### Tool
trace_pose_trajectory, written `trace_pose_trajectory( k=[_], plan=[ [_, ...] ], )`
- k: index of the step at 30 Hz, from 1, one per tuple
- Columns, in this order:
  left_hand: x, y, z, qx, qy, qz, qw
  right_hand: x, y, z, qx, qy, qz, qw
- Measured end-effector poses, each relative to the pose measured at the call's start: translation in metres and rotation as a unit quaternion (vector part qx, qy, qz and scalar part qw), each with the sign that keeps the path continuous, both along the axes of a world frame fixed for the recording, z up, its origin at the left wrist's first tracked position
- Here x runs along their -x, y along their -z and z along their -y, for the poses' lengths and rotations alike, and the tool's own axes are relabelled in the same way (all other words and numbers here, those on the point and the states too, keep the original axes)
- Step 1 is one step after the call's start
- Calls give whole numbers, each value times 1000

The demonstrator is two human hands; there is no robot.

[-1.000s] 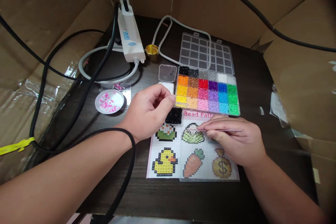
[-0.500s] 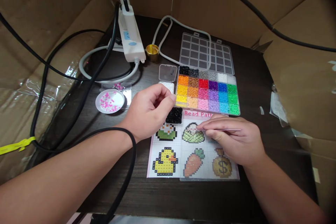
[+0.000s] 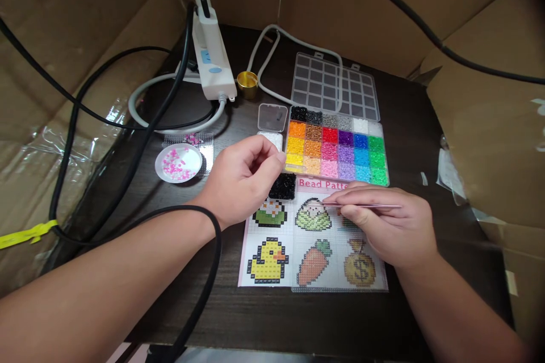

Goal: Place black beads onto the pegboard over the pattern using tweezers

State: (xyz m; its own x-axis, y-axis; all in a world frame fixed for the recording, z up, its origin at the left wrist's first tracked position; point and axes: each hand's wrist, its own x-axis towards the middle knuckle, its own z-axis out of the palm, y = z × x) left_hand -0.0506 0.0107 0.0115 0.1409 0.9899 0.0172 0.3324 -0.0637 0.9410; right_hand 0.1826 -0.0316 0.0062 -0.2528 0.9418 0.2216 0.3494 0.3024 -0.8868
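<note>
Right fingers (image 3: 355,195) are pinching a slim pinkish tool (image 3: 367,205), pointing left over the green-and-white printed pattern (image 3: 313,219); left fingers' (image 3: 269,172) hold being unclear.

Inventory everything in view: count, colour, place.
Table: 1, brown, centre
Cardboard walls: 3, brown, surrounding
Power strip: 1, white, back left
Cables: several, black, grey, throughout
Tag: 1, yellow, left
Plastic scraps: some, clear, right
Cup: 1, gold, back
Bead box: 1, clear, multicoloured beads, centre
Small cases: 2, clear, centre
Dish: 1, white, pink beads, left
Sheet: 1, white patterned, front
Pegboards: 2, clear, beside dish, over sheet
Thin tool: 1, pink, over sheet
Left hand: 1, bare, centre
Right hand: 1, bare, right, gripping tool
</note>
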Motion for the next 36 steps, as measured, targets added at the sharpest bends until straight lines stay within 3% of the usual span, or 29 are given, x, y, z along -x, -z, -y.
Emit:
trace_pose_trajectory(
  k=[8, 36],
  plan=[
    [0, 1, -1, -8, 0, -1, 1000, 21, -1, 2, 6, 79, 8, 997],
    [0, 3, -1, 0, 0, -4, 1000, 33, 3, -2, 22, 61, -1, 998]
  ],
)
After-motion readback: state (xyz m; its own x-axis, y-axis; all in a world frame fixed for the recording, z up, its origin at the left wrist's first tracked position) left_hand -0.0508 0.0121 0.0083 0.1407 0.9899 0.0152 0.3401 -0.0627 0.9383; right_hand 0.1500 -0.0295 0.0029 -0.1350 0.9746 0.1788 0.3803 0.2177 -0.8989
